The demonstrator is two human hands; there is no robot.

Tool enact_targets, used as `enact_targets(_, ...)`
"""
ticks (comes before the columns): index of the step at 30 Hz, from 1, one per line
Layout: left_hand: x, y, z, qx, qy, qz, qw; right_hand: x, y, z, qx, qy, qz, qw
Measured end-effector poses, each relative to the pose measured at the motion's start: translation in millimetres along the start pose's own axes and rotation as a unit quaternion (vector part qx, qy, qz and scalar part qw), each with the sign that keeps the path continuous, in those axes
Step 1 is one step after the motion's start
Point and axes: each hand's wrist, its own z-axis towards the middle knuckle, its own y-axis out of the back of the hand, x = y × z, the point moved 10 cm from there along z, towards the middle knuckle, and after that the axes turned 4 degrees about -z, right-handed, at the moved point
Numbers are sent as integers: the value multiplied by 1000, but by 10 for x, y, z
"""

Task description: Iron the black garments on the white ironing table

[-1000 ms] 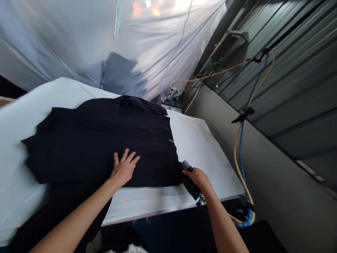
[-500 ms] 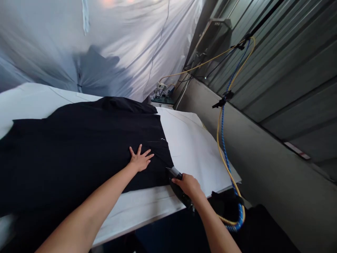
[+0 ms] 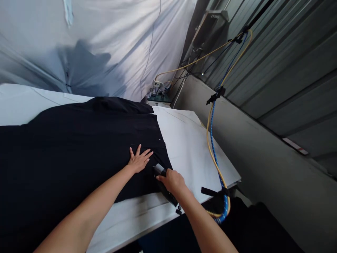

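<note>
A large black garment (image 3: pixel 86 147) lies spread over the white-covered table, its straight edge toward the right. My left hand (image 3: pixel 139 161) rests flat on it with the fingers spread. Just to the right, my right hand (image 3: pixel 173 181) is wrapped round the handle of an iron (image 3: pixel 160 169). The iron sits on the garment near its right edge and front corner. Its sole is hidden beneath its dark body and my hand.
The white table cover (image 3: pixel 184 140) shows to the right. A yellow and blue cable (image 3: pixel 213 140) hangs down at the table's right end. White sheeting (image 3: pixel 126 42) hangs behind, and a corrugated metal wall (image 3: pixel 289 70) rises at the right. A small device (image 3: pixel 158 88) stands at the back.
My right hand has moved the iron left, further onto the garment and closer to my left hand. The cable has swung left with it. My left hand stays nearly in place.
</note>
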Motion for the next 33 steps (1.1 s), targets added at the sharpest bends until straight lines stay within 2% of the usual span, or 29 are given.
enact_targets(6, 207, 8, 120, 12, 57, -57, 997, -156, -71, 103, 33, -25, -5, 999)
enact_targets(13, 234, 3, 203, 29, 63, -90, 994, -377, -86, 136, 51, -61, -5, 997)
enact_targets(16, 208, 94, 159, 31, 56, -90, 994, -400, -49, 119, 52, -65, -6, 997)
enact_targets(18, 168, 259, 15, -4, 27, -66, 997, -406, -10, 97, 55, -61, -7, 997)
enact_targets(21, 187, 510, -432, -81, -3, -11, 997, -418, 69, 60, 52, -50, -7, 997)
enact_targets(23, 339, 545, -793, -96, 32, 14, 995, -406, 107, 47, 46, -40, -3, 998)
enact_targets(27, 755, 445, -1334, -73, 148, 39, 986, -300, 73, 85, 43, -8, 7, 999)
enact_targets(29, 879, 390, -1428, -56, 171, 28, 983, -258, 20, 128, 45, 3, 9, 999)
enact_targets(33, 973, 374, -1395, -31, 169, -17, 985, -272, 3, 192, 50, 3, -7, 999)
